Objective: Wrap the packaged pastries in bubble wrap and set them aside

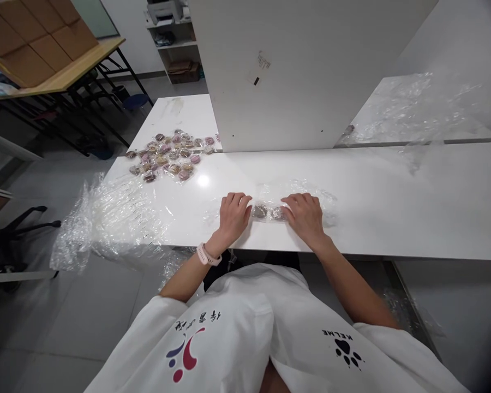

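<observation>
On the white table lies a sheet of clear plastic film (298, 188), with small round wrapped pieces in it. A dark brown piece (261, 210) and a greyish one (276, 213) show between my hands. My left hand (234, 215) is at the left end of this row, fingers bent over the film and thumb toward the brown piece. At the right end my right hand (305, 215) curls the same way, its thumb against the film beside the greyish piece. What lies beneath my fingers is hidden.
Many small wrapped round pieces (167, 155), pink, brown and yellowish, are spread at the table's back left. A heap of clear plastic film (114, 218) hangs over the left front edge. More film (425, 112) lies at the back right. A white upright panel (303, 71) stands behind.
</observation>
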